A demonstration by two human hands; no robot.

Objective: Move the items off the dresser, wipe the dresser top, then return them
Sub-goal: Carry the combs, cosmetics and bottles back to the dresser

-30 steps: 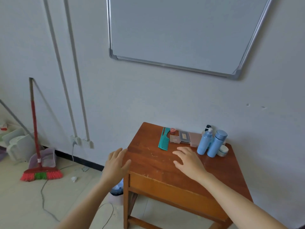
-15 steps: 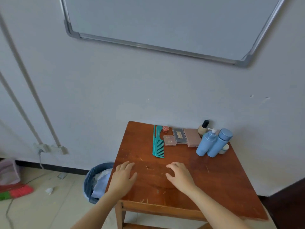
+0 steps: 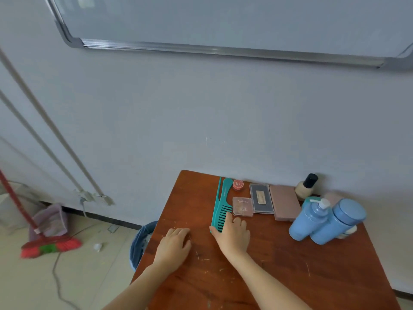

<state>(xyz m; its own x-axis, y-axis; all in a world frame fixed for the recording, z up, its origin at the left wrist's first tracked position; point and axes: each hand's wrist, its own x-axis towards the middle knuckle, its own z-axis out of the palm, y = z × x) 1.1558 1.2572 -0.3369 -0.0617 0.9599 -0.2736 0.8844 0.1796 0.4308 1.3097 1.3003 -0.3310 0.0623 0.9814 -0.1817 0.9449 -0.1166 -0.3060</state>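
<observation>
The wooden dresser (image 3: 279,276) stands against the wall. On it lie a teal comb (image 3: 221,202), a small red jar (image 3: 238,185), a clear compact (image 3: 242,206), a dark palette (image 3: 261,198) and a pink palette (image 3: 285,202). A foundation bottle (image 3: 305,186), a blue pump bottle (image 3: 308,220), a blue capped bottle (image 3: 337,222) and a white jar (image 3: 348,231) stand at the back right. My right hand (image 3: 233,236) pinches the comb's near end between thumb and forefinger; the comb lies flat. My left hand (image 3: 174,245) rests palm down on the wood.
A blue waste bin (image 3: 140,242) sits on the floor by the dresser's left side. A red broom (image 3: 44,245) leans at the far left, with a cable (image 3: 57,276) trailing over the floor. A whiteboard (image 3: 223,19) hangs on the wall above.
The view has come closer to the dresser. My right hand slid forward from the bare wood onto the comb's near end. My left hand moved from the dresser's edge onto its top.
</observation>
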